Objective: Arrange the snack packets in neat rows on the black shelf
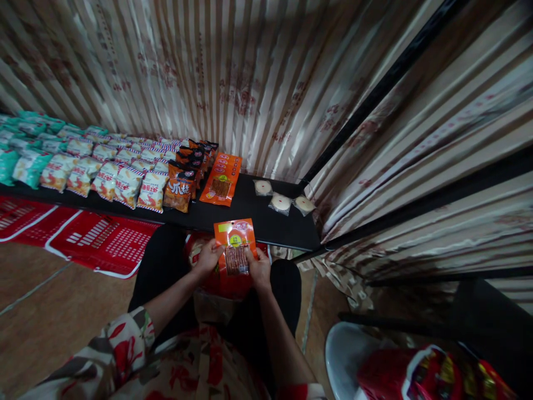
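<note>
Both my hands hold an orange snack packet [235, 246] upright in front of me, just below the edge of a low black shelf [266, 222]. My left hand [207, 256] grips its left edge and my right hand [259, 268] grips its right edge, fingers closed on it. Under the packet, on my lap, lies a red bag [216, 283] with more packets. A matching orange packet [221, 179] lies flat on the shelf beyond.
Rows of snack bags [125, 178] fill the shelf's left part, with dark orange bags [183, 186] beside them. Three small round white packets [281, 203] lie at the shelf's right. Red plastic baskets [100, 241] sit on the floor left. A red bag [416, 372] and white stool [343, 355] stand lower right. Striped curtains [250, 83] hang behind.
</note>
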The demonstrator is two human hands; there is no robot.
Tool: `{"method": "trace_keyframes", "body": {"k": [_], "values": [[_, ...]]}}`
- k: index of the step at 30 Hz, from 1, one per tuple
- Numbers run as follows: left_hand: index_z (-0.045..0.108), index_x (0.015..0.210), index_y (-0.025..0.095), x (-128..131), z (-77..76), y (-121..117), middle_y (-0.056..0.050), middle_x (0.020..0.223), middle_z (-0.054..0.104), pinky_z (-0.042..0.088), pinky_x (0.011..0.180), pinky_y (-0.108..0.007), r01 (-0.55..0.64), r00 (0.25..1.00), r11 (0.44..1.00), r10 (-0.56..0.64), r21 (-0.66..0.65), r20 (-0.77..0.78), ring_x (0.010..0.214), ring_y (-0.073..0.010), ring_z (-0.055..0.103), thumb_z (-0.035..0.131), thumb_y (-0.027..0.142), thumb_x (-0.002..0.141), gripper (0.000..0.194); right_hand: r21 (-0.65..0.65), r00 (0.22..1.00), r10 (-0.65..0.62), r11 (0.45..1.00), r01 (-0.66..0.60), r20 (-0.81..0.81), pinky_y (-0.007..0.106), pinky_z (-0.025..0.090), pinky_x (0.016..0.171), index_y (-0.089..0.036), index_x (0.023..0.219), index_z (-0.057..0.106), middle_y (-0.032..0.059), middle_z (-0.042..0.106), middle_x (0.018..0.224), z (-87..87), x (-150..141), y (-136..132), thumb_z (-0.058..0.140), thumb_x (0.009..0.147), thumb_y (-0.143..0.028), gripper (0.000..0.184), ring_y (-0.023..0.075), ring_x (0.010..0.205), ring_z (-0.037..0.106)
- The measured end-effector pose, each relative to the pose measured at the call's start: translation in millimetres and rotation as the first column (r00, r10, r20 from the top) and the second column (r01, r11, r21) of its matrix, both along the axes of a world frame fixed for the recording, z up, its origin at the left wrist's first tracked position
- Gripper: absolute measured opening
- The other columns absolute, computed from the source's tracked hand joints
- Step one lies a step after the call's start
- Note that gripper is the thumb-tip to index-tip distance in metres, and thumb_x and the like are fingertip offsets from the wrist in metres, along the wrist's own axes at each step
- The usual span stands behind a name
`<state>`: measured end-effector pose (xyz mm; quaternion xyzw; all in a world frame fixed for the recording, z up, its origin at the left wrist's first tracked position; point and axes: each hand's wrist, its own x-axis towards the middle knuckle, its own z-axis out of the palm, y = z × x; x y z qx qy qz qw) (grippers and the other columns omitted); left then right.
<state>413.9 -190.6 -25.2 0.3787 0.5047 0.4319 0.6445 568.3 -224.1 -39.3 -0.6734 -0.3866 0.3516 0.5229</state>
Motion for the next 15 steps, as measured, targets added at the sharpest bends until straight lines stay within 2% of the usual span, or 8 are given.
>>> {"method": "trace_keyframes", "body": {"k": [4,7,10,13,15], "values": [[0.057,0.092,0.016,5.4,-3.4,-2.9,-0.004,0.083,0.071,0.054,0.068,-0.032,0.011,0.998,1.0,-0.01,-0.008,0.069,0.078,-0.021,0.067,0.067,0.042,0.068,0.037,0.008,0.999,-0.04,0.999,0.04,-0.038,0.026,0.044,0.061,-0.015,0.077,0.067,0.0015,0.065,0.068,4.7,-3.8,3.2,0.063,0.069,-0.05,0.036,0.016,0.065,0.055],[0.055,0.088,0.016,6.6,-6.4,-3.7,-0.004,0.083,0.07,0.053,0.067,-0.031,0.007,0.996,1.0,-0.007,0.001,0.088,0.076,-0.02,0.067,0.065,0.041,0.068,0.034,0.009,0.997,-0.053,0.998,0.054,-0.063,0.025,0.043,0.059,-0.015,0.077,0.066,0.0008,0.064,0.066,7.6,-6.4,5.4,0.061,0.069,-0.051,0.038,0.0152,0.063,0.054],[0.053,0.084,0.017,6.9,-10.6,-4.1,-0.003,0.082,0.07,0.052,0.065,-0.028,0.021,0.999,1.0,-0.021,0.01,0.044,0.076,-0.0189,0.067,0.062,0.038,0.071,0.027,0.001,0.988,-0.076,0.997,0.077,-0.133,0.024,0.042,0.056,-0.014,0.078,0.066,0.0011,0.064,0.066,9.7,-9.2,6.8,0.061,0.068,-0.053,0.041,0.0144,0.059,0.053],[0.053,0.094,0.016,8.8,-16.7,-3.1,-0.005,0.089,0.069,0.052,0.068,-0.027,-0.029,0.999,1.0,0.029,0.005,-0.013,0.081,-0.0182,0.066,0.059,0.031,0.074,0.025,-0.027,0.978,-0.082,0.997,0.078,-0.193,0.024,0.042,0.053,-0.013,0.082,0.065,0.001,0.064,0.067,12.4,-13.0,7.4,0.061,0.067,-0.054,0.043,0.0139,0.058,0.053],[0.049,0.107,0.016,10.7,-21.2,-1.4,-0.006,0.093,0.069,0.053,0.069,-0.028,-0.079,0.996,0.997,0.079,-0.011,-0.044,0.08,-0.0177,0.066,0.056,0.026,0.076,0.034,-0.039,0.975,-0.067,0.997,0.06,-0.213,0.023,0.042,0.053,-0.014,0.084,0.064,0.0004,0.064,0.068,15.1,-16.1,7.4,0.06,0.068,-0.054,0.043,0.0137,0.058,0.053]]}}
